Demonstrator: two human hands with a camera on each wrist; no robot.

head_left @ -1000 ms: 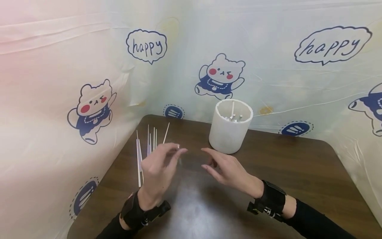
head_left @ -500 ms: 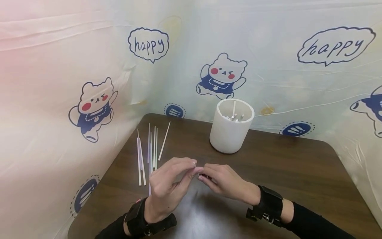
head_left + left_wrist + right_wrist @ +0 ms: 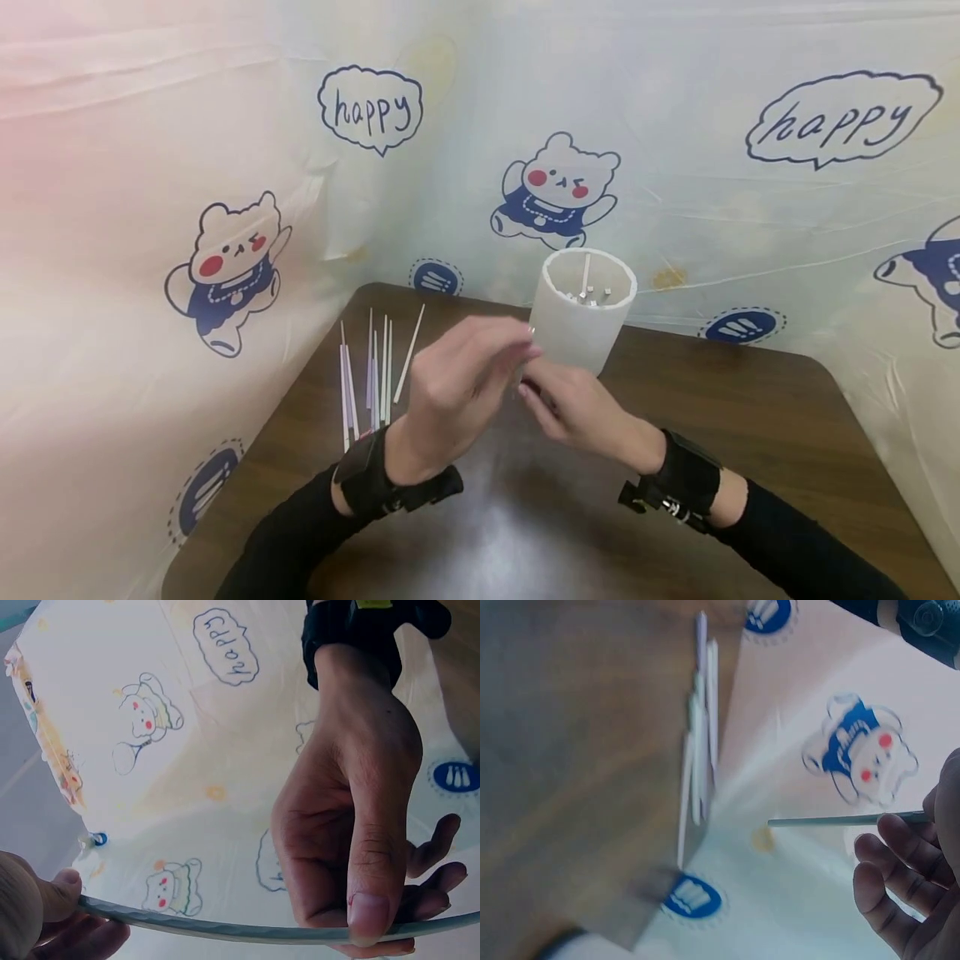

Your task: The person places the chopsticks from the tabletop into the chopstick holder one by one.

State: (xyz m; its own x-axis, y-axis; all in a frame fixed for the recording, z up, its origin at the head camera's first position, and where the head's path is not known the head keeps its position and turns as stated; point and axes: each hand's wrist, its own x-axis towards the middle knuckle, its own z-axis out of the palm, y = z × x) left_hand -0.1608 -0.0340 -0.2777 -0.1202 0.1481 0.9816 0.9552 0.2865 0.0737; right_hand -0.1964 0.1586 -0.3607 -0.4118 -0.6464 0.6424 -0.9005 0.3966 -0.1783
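Left hand (image 3: 455, 393) and right hand (image 3: 577, 408): fingers of both pinch one thin stick (image 3: 225, 929). At least seven loose sticks (image 3: 384, 367), left side of desk (image 3: 712, 400); one white container (image 3: 576, 333), far.

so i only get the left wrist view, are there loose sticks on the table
Observer: Yes, several lilac and pale sticks lie on the brown table, left of the left hand.
Operator: what stands past the hands
Observer: A white cylindrical container, open at the top, with small cubes inside.
Operator: can you see a tip on the right hand's stick
Observer: Yes, the right wrist view shows the held stick jutting out past the fingers of the right hand.
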